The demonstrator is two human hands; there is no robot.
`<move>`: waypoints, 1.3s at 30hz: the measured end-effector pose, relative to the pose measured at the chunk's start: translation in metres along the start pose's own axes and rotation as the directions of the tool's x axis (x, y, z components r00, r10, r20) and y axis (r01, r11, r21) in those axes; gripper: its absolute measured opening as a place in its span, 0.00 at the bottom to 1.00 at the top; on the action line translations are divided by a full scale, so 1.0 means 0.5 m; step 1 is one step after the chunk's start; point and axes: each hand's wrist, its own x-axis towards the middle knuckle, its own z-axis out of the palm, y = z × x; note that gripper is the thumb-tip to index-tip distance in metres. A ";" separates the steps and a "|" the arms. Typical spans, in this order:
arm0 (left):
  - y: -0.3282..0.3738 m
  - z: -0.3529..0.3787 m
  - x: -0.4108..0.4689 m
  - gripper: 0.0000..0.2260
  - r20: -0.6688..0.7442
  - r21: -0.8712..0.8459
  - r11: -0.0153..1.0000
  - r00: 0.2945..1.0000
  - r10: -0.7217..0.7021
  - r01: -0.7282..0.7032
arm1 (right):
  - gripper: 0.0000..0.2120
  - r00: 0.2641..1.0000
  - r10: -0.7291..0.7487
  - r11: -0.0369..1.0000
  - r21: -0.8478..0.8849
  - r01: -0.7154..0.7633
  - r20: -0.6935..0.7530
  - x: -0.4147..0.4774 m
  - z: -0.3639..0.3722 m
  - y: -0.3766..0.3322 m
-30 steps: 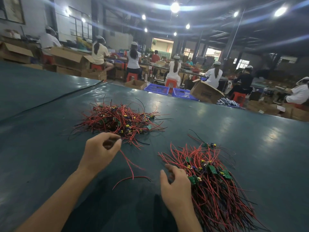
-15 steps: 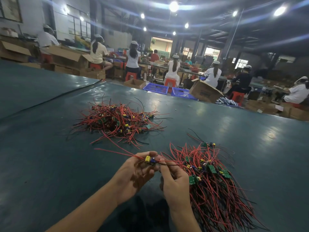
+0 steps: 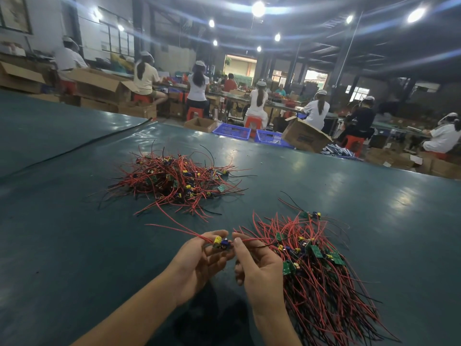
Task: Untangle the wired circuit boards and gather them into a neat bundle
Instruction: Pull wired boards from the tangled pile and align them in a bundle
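Note:
A tangled heap of red- and black-wired circuit boards (image 3: 174, 181) lies on the dark green table (image 3: 374, 208) ahead of me. To the right, a tidier bundle (image 3: 321, 265) of wired boards lies with its wires running toward me. Between them I hold one small circuit board (image 3: 221, 242) with a yellow capacitor. My left hand (image 3: 199, 260) grips it from the left, where its red wires trail off. My right hand (image 3: 259, 265) pinches the board's right end and its wires, right beside the bundle.
A black cable (image 3: 74, 151) runs across the table at far left. Beyond the far edge stand blue crates (image 3: 232, 131), cardboard boxes (image 3: 306, 138) and several seated workers (image 3: 198, 88) at benches.
My left hand drew one wired board out of the tangled heap and brought it back toward me. My right hand lifted off the bundle and joined it on the board.

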 end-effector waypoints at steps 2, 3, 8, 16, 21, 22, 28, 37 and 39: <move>-0.005 0.002 0.000 0.12 0.012 0.068 0.998 1.000 0.012 -0.013 | 0.12 0.998 -0.016 1.000 0.000 0.016 -0.064 0.005 0.000 0.003; -0.006 0.003 -0.002 0.12 0.032 0.102 0.995 0.999 0.012 -0.016 | 0.12 0.996 -0.010 1.000 0.010 0.011 -0.092 0.007 -0.001 0.004; -0.010 0.000 -0.006 0.10 0.155 0.248 0.966 0.987 0.040 -0.078 | 0.06 0.991 0.056 0.995 0.086 -0.046 -0.120 0.010 -0.010 -0.001; -0.016 0.000 -0.004 0.18 0.137 0.259 0.929 0.962 0.234 -0.263 | 0.07 0.951 0.258 0.952 0.215 -0.219 -0.173 0.017 -0.011 0.004; -0.019 -0.003 -0.001 0.11 0.170 0.259 0.906 0.939 0.297 -0.334 | 0.08 0.964 0.213 0.970 0.152 -0.189 -0.160 0.005 0.003 0.005; -0.019 -0.004 0.000 0.11 0.176 0.284 0.893 0.934 0.310 -0.350 | 0.08 0.967 0.195 0.976 0.133 -0.174 -0.166 0.002 0.005 0.005; -0.025 -0.001 -0.003 0.08 0.258 0.460 0.775 0.900 0.350 -0.433 | 0.14 0.943 0.244 0.964 0.166 -0.209 -0.228 0.012 -0.004 0.008; -0.019 -0.007 -0.001 0.06 0.239 0.458 0.792 0.913 0.329 -0.405 | 0.08 0.847 0.512 0.821 0.372 -0.433 -0.144 0.024 -0.015 0.000; -0.020 -0.007 -0.002 0.06 0.257 0.462 0.787 0.911 0.323 -0.409 | 0.11 0.856 0.504 0.823 0.367 -0.433 -0.120 0.023 -0.014 0.005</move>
